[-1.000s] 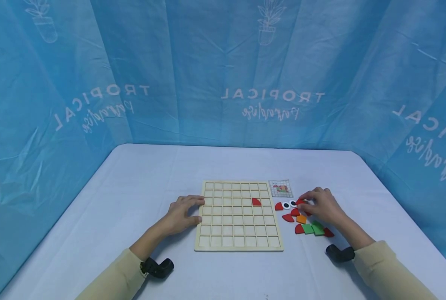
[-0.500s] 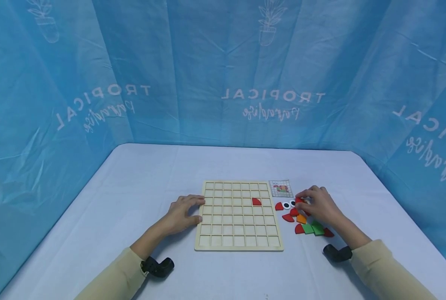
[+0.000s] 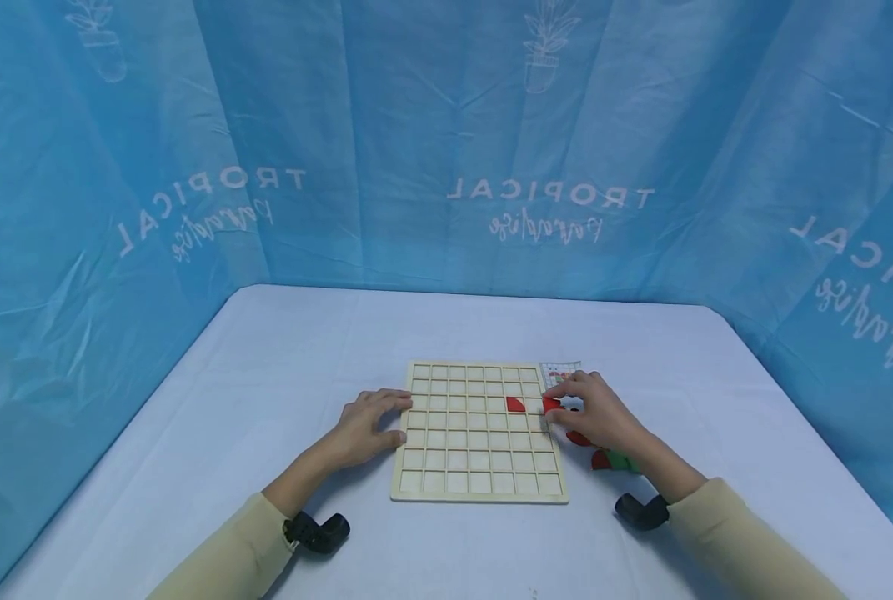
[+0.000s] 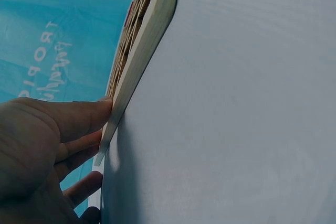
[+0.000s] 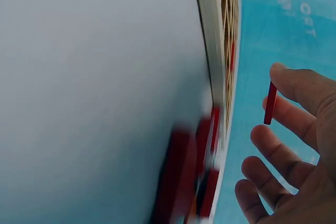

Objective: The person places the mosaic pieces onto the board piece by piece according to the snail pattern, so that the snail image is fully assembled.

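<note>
My right hand (image 3: 599, 413) is above the right edge of a pale wooden grid board (image 3: 479, 493). Between thumb and fingertip it pinches a red quarter-circle tile (image 3: 550, 405), seen edge-on as a thin red strip in the right wrist view. Another red quarter-circle tile (image 3: 516, 405) lies in a cell in the board's upper right. My left hand (image 3: 371, 427) rests at the board's left edge, its thumb and extended fingers touching the frame. In the left wrist view the thumb (image 4: 86, 116) lies along the board's side, and the fingers are partly hidden behind it.
Loose tiles lie right of the board, partly under my right hand: a red one (image 3: 600, 460), a green one (image 3: 622, 462) and others hidden. A small printed grid card (image 3: 554, 371) stays behind the right hand. Blue curtains (image 3: 446, 125) enclose the white table (image 3: 326, 333).
My right hand has lifted the red quarter-circle tile from the loose tiles and carried it left to the board's right edge. The left hand stays in place.
</note>
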The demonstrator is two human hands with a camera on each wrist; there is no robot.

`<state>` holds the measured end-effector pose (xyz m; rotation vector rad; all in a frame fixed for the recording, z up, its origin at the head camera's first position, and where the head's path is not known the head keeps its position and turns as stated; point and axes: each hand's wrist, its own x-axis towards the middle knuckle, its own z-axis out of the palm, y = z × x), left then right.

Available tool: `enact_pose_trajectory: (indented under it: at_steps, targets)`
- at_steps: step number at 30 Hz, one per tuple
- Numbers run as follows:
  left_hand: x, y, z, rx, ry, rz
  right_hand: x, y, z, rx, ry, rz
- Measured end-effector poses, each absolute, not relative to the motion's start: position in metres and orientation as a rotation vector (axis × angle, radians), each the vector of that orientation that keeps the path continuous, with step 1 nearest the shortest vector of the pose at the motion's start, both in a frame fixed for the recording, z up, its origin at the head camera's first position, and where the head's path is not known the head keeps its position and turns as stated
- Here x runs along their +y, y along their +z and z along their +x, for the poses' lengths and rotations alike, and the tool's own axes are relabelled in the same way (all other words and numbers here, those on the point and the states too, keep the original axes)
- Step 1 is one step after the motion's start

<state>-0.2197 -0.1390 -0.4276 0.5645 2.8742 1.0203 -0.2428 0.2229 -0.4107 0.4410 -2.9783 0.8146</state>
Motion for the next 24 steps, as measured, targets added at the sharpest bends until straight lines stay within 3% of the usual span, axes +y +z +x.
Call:
enact_pose_trajectory:
  at_steps: [11, 24]
  targets:
    - [-0.138, -0.427, -0.22, 2.865, 1.026, 0.562, 0.19, -0.419, -0.246, -2.957, 0.889, 0.525]
    - [-0.14, -0.428, -0.221, 2.862, 1.026, 0.561, 0.183, -0.427, -0.248, -2.94, 0.76, 0.619]
